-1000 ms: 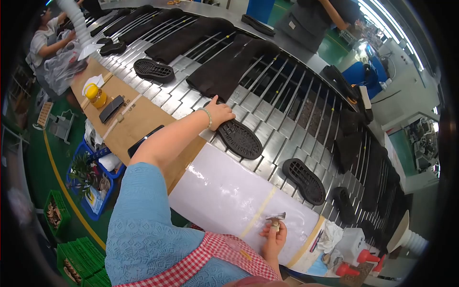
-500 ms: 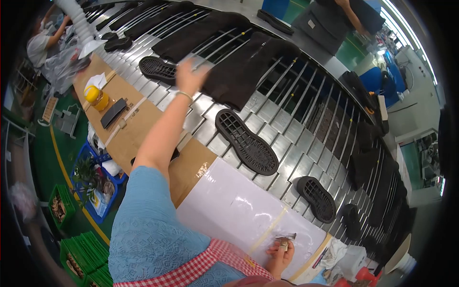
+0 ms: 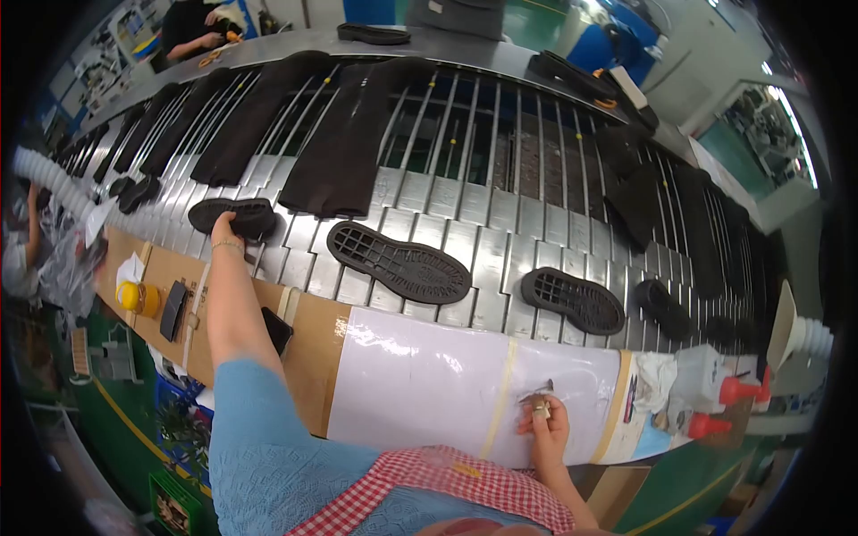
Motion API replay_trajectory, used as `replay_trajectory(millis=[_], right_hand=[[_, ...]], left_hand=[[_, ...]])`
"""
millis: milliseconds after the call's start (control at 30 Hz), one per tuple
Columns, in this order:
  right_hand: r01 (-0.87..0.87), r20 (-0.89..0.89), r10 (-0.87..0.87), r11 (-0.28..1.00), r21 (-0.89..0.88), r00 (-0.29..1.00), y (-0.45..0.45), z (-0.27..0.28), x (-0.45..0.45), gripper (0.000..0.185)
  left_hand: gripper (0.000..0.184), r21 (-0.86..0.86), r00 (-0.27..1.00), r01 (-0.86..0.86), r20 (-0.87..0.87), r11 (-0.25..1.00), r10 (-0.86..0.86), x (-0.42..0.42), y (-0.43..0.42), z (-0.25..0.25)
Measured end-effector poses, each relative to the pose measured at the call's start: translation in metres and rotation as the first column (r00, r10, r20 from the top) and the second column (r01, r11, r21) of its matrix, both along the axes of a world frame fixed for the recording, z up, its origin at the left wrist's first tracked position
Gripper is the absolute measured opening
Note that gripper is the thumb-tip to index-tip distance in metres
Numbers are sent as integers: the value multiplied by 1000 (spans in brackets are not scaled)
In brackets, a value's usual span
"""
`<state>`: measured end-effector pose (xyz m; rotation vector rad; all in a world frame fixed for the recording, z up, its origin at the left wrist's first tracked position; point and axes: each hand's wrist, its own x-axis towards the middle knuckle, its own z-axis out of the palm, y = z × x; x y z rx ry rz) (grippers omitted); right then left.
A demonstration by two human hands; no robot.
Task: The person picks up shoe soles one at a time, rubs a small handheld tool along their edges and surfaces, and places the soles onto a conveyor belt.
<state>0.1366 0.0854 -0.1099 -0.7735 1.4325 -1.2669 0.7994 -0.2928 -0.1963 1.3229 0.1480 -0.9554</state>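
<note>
My left hand (image 3: 225, 229) reaches out to a black shoe sole (image 3: 255, 214) on the metal slat conveyor (image 3: 308, 268) and grips its near edge. That sole looks tipped, with its side towards me. Low over the white plastic-covered board (image 3: 420, 384), my right hand (image 3: 550, 429) pinches a small brush-like tool (image 3: 539, 408) with a dark tip and a pale, shiny part. Its exact kind is too small to make out. Another black sole (image 3: 402, 263) lies tread up on the slats, with a smaller-looking sole (image 3: 572, 301) to its right.
Dark boot shafts (image 3: 344, 134) lie over the conveyor's rods. On the cardboard (image 3: 308, 366) stand a yellow-capped jar (image 3: 138, 297) and a dark block (image 3: 173, 311). Red-nozzled bottles (image 3: 706, 380) and a white cloth (image 3: 655, 380) are at the right. A person's hands (image 3: 213, 37) work across the conveyor.
My view has turned to the right. My left hand has come down onto the far-left sole and gripped it, and that sole is now tipped. My right hand still holds the small tool.
</note>
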Motion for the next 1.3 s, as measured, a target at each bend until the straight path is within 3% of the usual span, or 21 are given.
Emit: replay_trajectory(millis=[33,133,167,233,267,333,367,467,567,600,700,733,800,833,867,900,967,1067,1167,1300], right_hand=[[-7,7,7,1000,-19,1000,-1,0,1,41],[-65,30,66,998,-26,997,-1,2,0,41],[-67,46,68,997,-38,997,-2,2,0,41],[-72,75,77,995,-63,994,-2,1,2,42],[-87,69,93,993,-84,993,-3,1,1,40],[-76,105,85,993,-91,991,-4,0,2,38],[-67,119,78,993,-93,990,-3,0,1,37],[-54,168,71,993,-104,983,-2,5,-2,35],[-27,137,61,970,-242,989,10,22,-19,38],[-32,87,57,964,-263,995,17,32,-31,40],[24,-46,-39,954,-300,998,43,64,-78,43],[94,-142,-147,941,-325,979,54,70,-97,43],[216,-328,-353,896,-389,876,78,85,-144,44],[267,-506,-417,900,-343,755,91,98,-167,40],[271,-732,-433,901,-339,526,101,115,-189,39],[202,-844,-453,890,-409,288,111,119,-216,40],[285,-906,-408,887,-364,111,122,138,-243,42],[306,-955,-294,914,-267,44,124,137,-285,42],[283,-948,-313,916,-285,55,111,126,-304,38],[116,-974,-215,968,-223,-76,96,117,-323,34]], left_hand=[[35,128,1000,5,1,992,-6,-36,17,36],[35,-126,991,84,-88,988,-96,-64,36,54],[35,-293,969,149,-145,944,-198,-75,49,64],[35,-603,887,214,-210,768,-412,-102,85,88],[51,-728,868,173,-204,663,-452,-120,96,92],[62,-842,809,237,-104,484,-578,-169,118,120],[67,-886,773,256,-52,386,-632,-195,130,134],[73,-825,671,500,178,262,-720,-267,165,161],[71,-936,402,344,79,70,-912,-330,197,167],[78,-902,367,432,158,18,-917,-347,206,167],[81,-841,287,497,-71,211,-955,-396,239,165],[81,-802,285,533,-133,272,-949,-410,250,163],[80,-813,161,550,-122,192,-979,-433,265,149],[80,-817,107,555,-113,154,-988,-442,272,145],[80,-803,91,579,-111,143,-990,-453,282,144],[80,-783,80,603,-128,150,-989,-461,290,144],[79,-739,69,653,-160,166,-985,-476,304,145],[79,-671,101,716,-169,189,-980,-498,321,155],[79,-686,57,710,-170,159,-984,-502,326,155],[79,-666,76,723,-185,181,-980,-503,333,162]])
